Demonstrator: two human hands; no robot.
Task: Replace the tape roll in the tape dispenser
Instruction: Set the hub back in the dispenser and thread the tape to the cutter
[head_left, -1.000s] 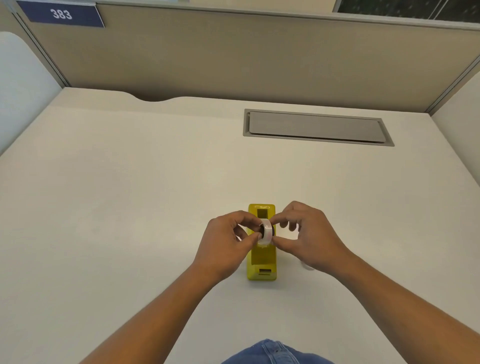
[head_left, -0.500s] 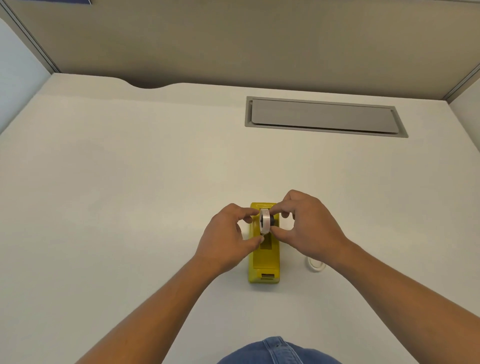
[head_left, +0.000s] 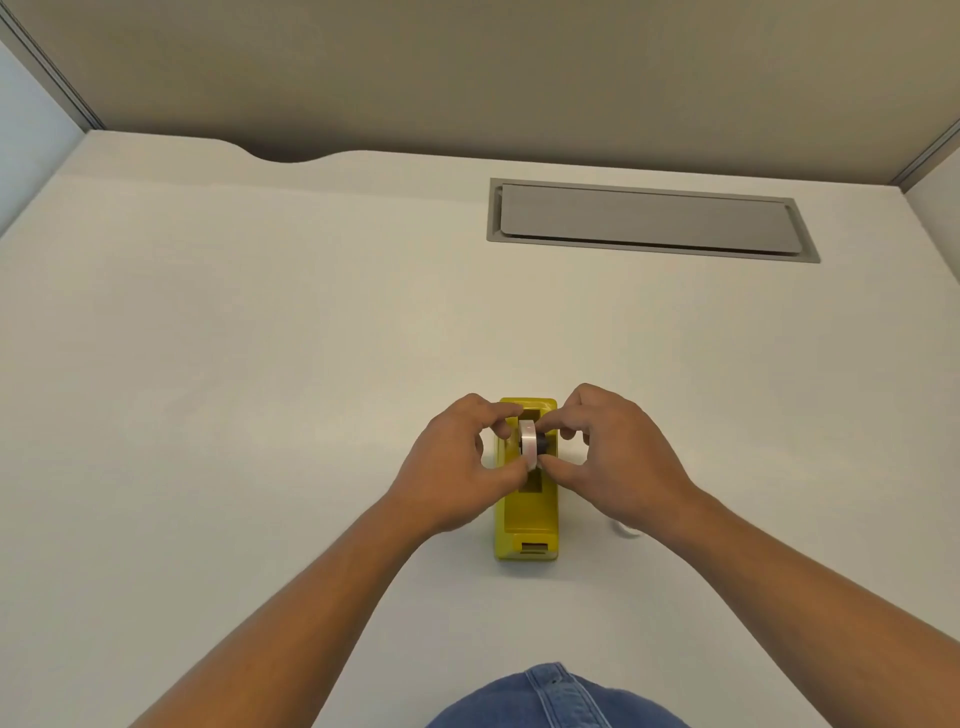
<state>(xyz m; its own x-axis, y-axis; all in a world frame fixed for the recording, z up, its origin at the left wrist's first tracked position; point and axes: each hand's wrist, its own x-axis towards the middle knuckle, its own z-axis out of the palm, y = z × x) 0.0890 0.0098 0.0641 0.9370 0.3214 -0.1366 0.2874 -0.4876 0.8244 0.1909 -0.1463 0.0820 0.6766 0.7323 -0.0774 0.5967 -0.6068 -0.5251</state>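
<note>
A yellow tape dispenser lies lengthwise on the white desk, its cutter end towards me. Just above its open slot stands a white tape roll on edge, with a dark hub showing on its right side. My left hand pinches the roll from the left with thumb and fingers. My right hand grips the hub side from the right. Both hands hide the dispenser's middle. A second white ring lies on the desk, mostly hidden under my right wrist.
A grey cable hatch is set into the desk at the back right. Beige partition walls close off the back and sides. A curved notch cuts the desk's rear edge.
The roll has moved slightly away from me along the dispenser, towards its far end, with both hands following. The camera has tilted down, so the numbered sign is out of view.
</note>
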